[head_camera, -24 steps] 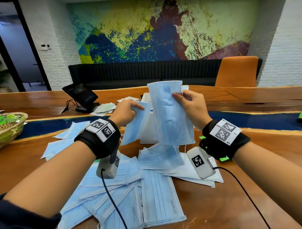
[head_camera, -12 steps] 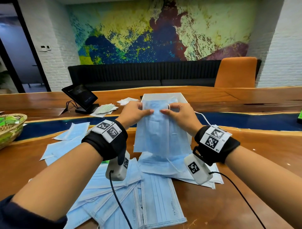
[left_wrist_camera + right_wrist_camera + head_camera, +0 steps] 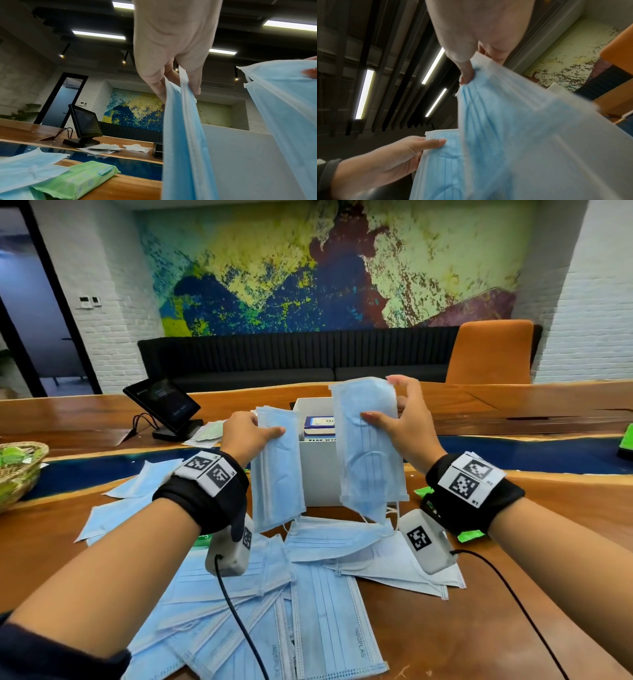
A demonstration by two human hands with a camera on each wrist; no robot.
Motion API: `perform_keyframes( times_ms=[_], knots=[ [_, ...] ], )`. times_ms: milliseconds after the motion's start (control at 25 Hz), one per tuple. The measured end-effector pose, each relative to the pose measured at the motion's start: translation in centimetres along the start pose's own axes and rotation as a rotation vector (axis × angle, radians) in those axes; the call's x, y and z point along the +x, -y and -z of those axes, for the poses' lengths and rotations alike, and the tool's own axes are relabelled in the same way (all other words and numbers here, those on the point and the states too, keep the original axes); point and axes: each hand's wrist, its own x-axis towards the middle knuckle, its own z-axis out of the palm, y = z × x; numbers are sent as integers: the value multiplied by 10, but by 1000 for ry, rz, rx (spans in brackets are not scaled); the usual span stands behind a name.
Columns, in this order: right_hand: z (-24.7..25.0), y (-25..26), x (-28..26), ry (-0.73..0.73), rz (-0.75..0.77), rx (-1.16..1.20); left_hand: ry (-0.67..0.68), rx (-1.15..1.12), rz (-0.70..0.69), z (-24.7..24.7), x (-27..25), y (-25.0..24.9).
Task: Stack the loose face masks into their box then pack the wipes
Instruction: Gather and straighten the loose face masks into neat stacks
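Observation:
An open white box (image 3: 317,474) stands mid-table with a printed carton (image 3: 320,426) inside. My left hand (image 3: 265,424) pinches a thin stack of blue face masks (image 3: 277,474) by its top edge, hanging to the left of the box. Right of the box, my right hand (image 3: 378,398) holds another blue mask bundle (image 3: 370,453) slightly higher, thumb in front and fingers behind. Several loose masks (image 3: 308,611) lie scattered on the wooden table in front of the box. A green wipes pack (image 3: 77,180) lies under my left wrist, partly covered by masks.
A tablet on a stand (image 3: 164,405) and some flat sachets (image 3: 205,433) sit at the back left. A wicker basket (image 3: 17,470) is at the left edge, a green item (image 3: 627,440) at the right edge. An orange chair (image 3: 489,350) stands beyond the table.
Half a second ago both hands held one mask bundle together in front of the box. Now they have parted, each holding its own share, the right one raised.

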Motion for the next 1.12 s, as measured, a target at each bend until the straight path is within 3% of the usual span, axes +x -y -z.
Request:
perform_keyframes(
  times_ms=[160,360,520,760,880,960,1120],
  knots=[
    [-3,4,1,31,-2,31,145,-82,-17,-9,-10,-13],
    [-6,9,0,142,-23,187,211,-137,-77,-18,-9,-22],
    [-9,4,-1,253,-105,172,406,-182,-104,-25,-14,-33],
    [-14,-6,-3,183,-124,41,564,-471,60,-29,-25,-44],
    [-16,-8,0,161,-92,-67,704,-359,42,-25,-32,-44],
    [-16,-9,1,158,-131,-72,654,-214,-12,-26,-30,-40],
    [-9,-9,-2,171,-118,-76,415,51,-87,-26,-18,-27]
  ],
)
